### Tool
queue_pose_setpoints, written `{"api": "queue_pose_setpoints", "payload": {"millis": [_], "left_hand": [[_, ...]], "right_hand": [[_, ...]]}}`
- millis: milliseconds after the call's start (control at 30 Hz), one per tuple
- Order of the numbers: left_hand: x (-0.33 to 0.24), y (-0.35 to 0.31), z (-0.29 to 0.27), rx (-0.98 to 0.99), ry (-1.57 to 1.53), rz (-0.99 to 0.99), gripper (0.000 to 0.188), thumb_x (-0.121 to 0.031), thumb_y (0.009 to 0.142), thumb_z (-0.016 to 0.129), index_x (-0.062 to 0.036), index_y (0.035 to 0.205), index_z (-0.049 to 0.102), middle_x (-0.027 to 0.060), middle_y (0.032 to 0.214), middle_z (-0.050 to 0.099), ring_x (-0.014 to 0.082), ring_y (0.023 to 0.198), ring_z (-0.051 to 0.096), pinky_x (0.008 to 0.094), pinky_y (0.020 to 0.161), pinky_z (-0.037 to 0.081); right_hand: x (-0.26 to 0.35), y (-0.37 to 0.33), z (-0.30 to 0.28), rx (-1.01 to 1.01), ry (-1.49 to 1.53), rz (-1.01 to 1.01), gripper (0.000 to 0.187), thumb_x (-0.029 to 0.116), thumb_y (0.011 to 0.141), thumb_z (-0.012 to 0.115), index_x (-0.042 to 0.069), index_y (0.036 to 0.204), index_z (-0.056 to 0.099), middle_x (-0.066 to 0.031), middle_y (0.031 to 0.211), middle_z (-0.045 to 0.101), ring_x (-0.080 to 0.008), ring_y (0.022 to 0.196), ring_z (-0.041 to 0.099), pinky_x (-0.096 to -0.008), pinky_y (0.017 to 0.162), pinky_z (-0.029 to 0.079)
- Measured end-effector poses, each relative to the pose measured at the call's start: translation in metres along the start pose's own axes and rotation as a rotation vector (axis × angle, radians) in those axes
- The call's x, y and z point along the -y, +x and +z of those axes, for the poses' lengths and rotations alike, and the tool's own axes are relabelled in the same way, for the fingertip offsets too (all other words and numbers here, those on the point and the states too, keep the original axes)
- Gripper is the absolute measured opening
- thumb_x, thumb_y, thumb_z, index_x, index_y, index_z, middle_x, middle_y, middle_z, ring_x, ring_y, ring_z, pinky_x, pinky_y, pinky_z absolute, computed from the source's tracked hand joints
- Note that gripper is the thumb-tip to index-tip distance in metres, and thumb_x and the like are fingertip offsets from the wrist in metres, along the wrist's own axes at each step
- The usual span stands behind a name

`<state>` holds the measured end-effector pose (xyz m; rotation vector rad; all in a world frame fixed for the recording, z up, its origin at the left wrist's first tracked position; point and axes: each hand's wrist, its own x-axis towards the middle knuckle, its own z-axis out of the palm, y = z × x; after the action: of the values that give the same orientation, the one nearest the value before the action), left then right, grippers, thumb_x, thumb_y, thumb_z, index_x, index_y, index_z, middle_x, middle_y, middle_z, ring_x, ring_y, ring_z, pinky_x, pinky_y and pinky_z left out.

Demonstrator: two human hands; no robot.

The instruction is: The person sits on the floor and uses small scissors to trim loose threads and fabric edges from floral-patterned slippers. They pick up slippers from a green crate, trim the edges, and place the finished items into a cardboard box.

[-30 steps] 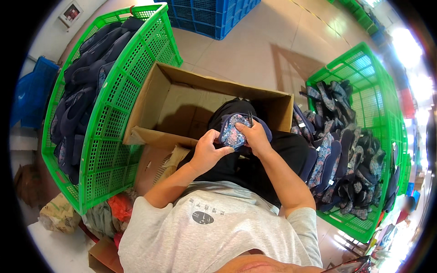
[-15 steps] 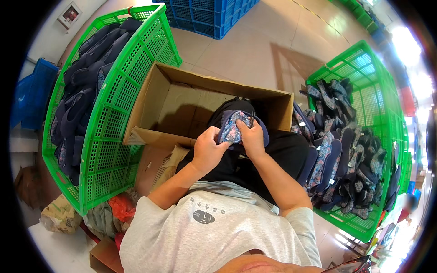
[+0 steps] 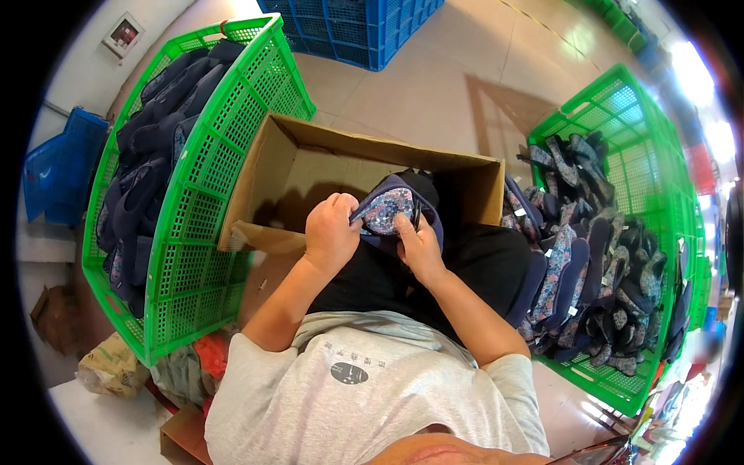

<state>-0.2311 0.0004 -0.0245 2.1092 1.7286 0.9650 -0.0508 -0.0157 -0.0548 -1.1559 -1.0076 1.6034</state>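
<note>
A navy slipper with a blue-and-pink floral patch [image 3: 387, 209] is held above my lap, over the near edge of an open cardboard box. My left hand [image 3: 332, 231] is closed in a pinch on the slipper's left edge. Against its right side, my right hand [image 3: 421, 249] is closed, the thumb pressing on the floral fabric. A thin dark tool [image 3: 416, 215], perhaps thread snips, sticks up from my right hand; its lower part is hidden by the fingers. The underside of the slipper is out of sight.
The cardboard box [image 3: 325, 167] stands in front of my knees. At left, a green crate [image 3: 209, 186] is filled with navy slippers. Another green crate [image 3: 624, 167] at right holds several floral slippers. A blue crate [image 3: 341, 35] stands beyond the box.
My left hand has moved left and up, drawing the slipper's left edge outward. The floral patch now shows wider, while the right hand has slid slightly down and left.
</note>
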Motion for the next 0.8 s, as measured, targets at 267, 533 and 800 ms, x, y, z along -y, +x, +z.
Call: {"api": "queue_pose_setpoints", "payload": {"millis": [267,533,800], "left_hand": [[0.007,0.015,0.008,0.067,0.034,0.271,0.024,0.003,0.066,0.067,-0.0054,0.085,0.054,0.013,0.087,0.055,0.0352,0.089,0.056,0.0443,0.077,0.046],[-0.013,0.017,0.002,0.151,-0.106,0.142,0.041,-0.013,0.075,0.076,-0.0108,0.115,0.068,0.0156,0.107,0.062,0.0338,0.103,0.058,0.0412,0.089,0.047],[-0.005,0.009,0.014,0.109,-0.073,0.184,0.037,-0.021,0.073,0.08,-0.011,0.109,0.073,0.0154,0.109,0.063,0.0344,0.102,0.059,0.0415,0.088,0.049]], "right_hand": [[0.003,0.005,-0.006,0.054,0.131,0.172,0.027,0.034,0.098,0.061,0.008,0.104,0.056,0.0014,0.073,0.053,-0.0055,0.045,0.04,-0.0205,0.038,0.03],[0.004,0.011,-0.005,0.035,0.119,0.22,0.029,0.028,0.097,0.063,0.005,0.113,0.057,-0.0072,0.093,0.067,-0.0045,0.048,0.042,-0.0197,0.039,0.029],[0.039,-0.033,-0.027,-0.179,0.147,-0.13,0.025,0.003,0.099,0.051,0.001,0.124,0.056,-0.0119,0.109,0.069,-0.0105,0.07,0.062,-0.0176,0.056,0.043]]}}
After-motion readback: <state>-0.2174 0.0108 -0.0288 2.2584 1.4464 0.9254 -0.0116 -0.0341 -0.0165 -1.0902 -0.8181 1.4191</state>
